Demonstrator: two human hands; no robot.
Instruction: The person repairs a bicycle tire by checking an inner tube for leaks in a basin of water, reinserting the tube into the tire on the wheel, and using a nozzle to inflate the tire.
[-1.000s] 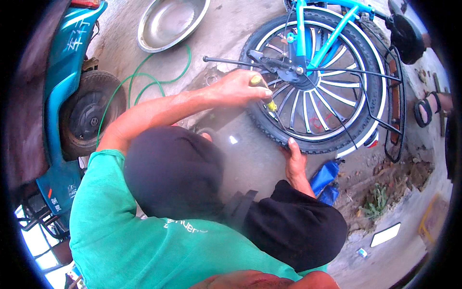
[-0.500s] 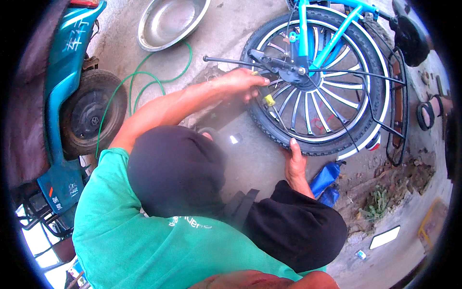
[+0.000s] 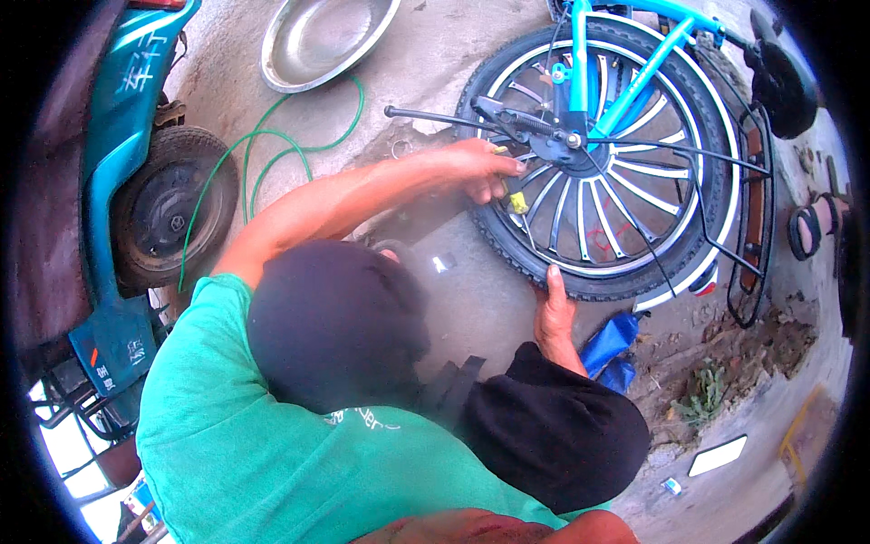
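A blue bicycle frame (image 3: 621, 109) lies with its spoked wheel (image 3: 580, 204) facing up in front of me. My left hand (image 3: 485, 170) is closed over the wheel's left side, around a yellow-handled screwdriver (image 3: 517, 202). Its thin shaft points down to the near rim, where the tip is hard to make out. Lower down, my right hand (image 3: 555, 313) grips the black tyre (image 3: 589, 286) at its near edge, thumb on top; the other fingers are mostly hidden below. A kickstand (image 3: 426, 115) sticks out left of the hub.
A metal basin (image 3: 326, 41) and a green hose (image 3: 254, 136) lie at the upper left, near a teal vehicle (image 3: 127, 154) with a dark wheel (image 3: 172, 213). Right of my right hand is a blue pouch (image 3: 609, 344). The bicycle's rear rack (image 3: 752, 208) juts out right.
My left hand and the screwdriver have shifted slightly right and nearer over the wheel. My right hand keeps its hold on the tyre. The view has turned a little.
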